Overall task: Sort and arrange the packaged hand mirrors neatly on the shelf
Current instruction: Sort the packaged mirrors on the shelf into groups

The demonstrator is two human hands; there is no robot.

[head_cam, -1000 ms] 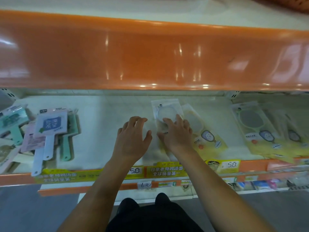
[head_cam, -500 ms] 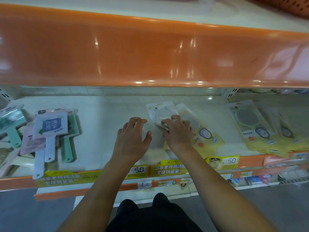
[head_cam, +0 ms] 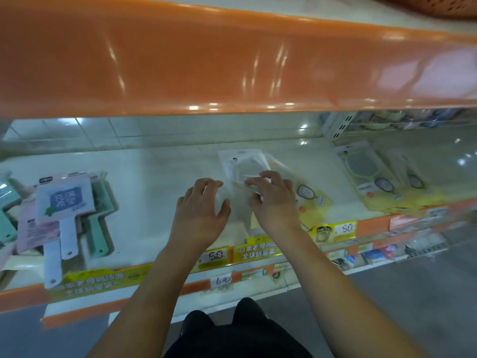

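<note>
Fingers of the right hand (head_cam: 275, 202) curl, gripping the white packaged mirror (head_cam: 242, 165); left hand (head_cam: 200, 210) hovers flat, spread.

You had bare shelf (head_cam: 154, 192) between the heap of square-headed mirrors (head_cam: 64, 202) on your left and your left hand (head_cam: 200, 213), enough for a hand to pass through to the back wall. Overhead, the orange upper shelf edge (head_cam: 232, 63) hung low and capped any reach from above. Right of your right hand (head_cam: 273, 202), the white-packaged mirror (head_cam: 241, 164) overlapped the yellow packet (head_cam: 309, 200); a strip of open shelf separated those from the green-rimmed mirror packets (head_cam: 366, 174) farther right.
</note>
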